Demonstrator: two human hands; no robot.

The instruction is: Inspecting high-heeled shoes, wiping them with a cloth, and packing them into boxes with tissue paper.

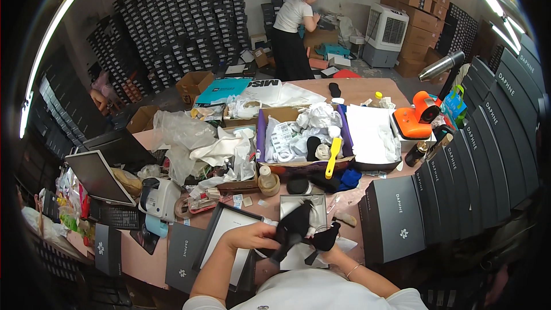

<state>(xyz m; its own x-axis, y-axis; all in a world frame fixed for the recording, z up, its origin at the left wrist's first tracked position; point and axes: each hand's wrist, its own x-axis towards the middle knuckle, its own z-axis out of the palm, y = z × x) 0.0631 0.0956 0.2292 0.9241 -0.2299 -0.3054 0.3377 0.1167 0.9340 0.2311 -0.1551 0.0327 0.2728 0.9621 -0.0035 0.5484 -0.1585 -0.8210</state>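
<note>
My left hand [258, 235] is closed on a black shoe [295, 223], blurred by motion, above the desk in front of me. Close by on the right, my right hand [329, 254] grips a second black shoe [325, 237] with thin straps or ties; the shoe covers most of the fingers. Beneath and behind the shoes lies an open grey shoebox [319, 202] with white paper [295, 258] around it. A dark box lid or tray with a pale inside [224, 234] rests under my left forearm.
Dark shoeboxes [396, 212] stack high at right. Ahead stand a purple-edged carton [261, 138] of crumpled paper, a yellow brush [333, 158] and an orange device [413, 120]. A monitor [100, 175] and white printer [159, 198] stand left. A person [294, 31] stands beyond the desk.
</note>
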